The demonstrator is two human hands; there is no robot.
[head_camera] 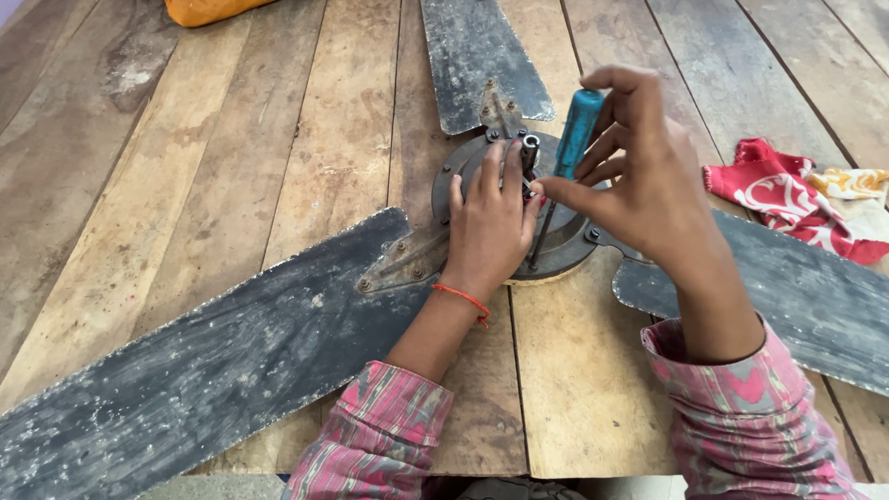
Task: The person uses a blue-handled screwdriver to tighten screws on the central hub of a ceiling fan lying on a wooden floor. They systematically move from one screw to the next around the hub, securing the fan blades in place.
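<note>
A dusty ceiling fan lies flat on a wooden plank surface, its round motor hub [565,243] in the middle with a short shaft [531,145] sticking up. My left hand [491,218] rests flat on the hub, fingers beside the shaft. My right hand [634,162] grips a screwdriver with a teal handle [578,130]; its thin shank [542,231] slants down to the hub near my left fingers. Three dark blades spread from the hub: one toward the near left [204,370], one to the right [806,296], one to the far side [477,56].
A crumpled red and white cloth [806,199] lies at the right, by the right blade. An orange object [208,9] sits at the far edge, top left. The wooden planks [213,157] end at the near edge below my sleeves.
</note>
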